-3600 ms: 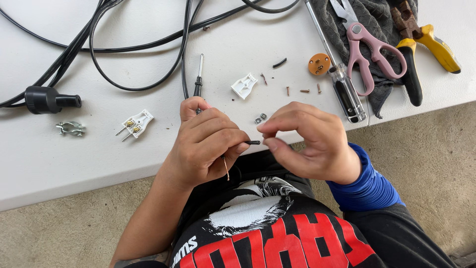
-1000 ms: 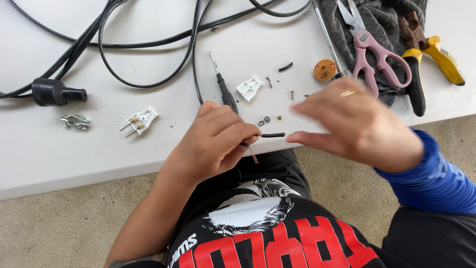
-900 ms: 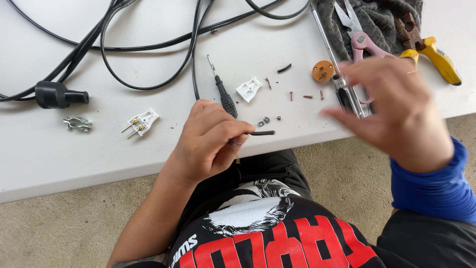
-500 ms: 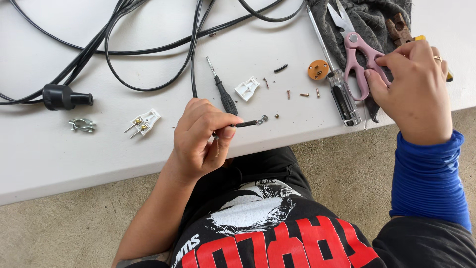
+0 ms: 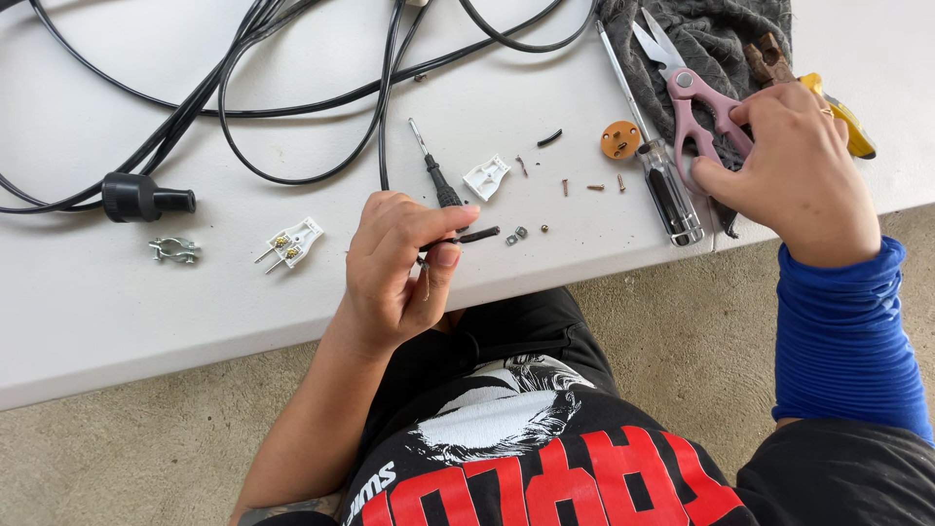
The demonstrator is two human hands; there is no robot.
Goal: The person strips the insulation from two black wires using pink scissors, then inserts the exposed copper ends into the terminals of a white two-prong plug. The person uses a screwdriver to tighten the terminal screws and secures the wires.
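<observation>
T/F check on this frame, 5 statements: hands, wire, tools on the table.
1. The left hand pinches a short black wire. True.
2. The right hand rests on the pink-handled scissors. True.
3. The scissors lie on bare table. False: they lie on a grey cloth.
4. The white pronged plug insert is in the left hand. False: it lies on the white table, left of that hand.
5. The orange disc sits beside the clear-handled screwdriver. True.
</observation>
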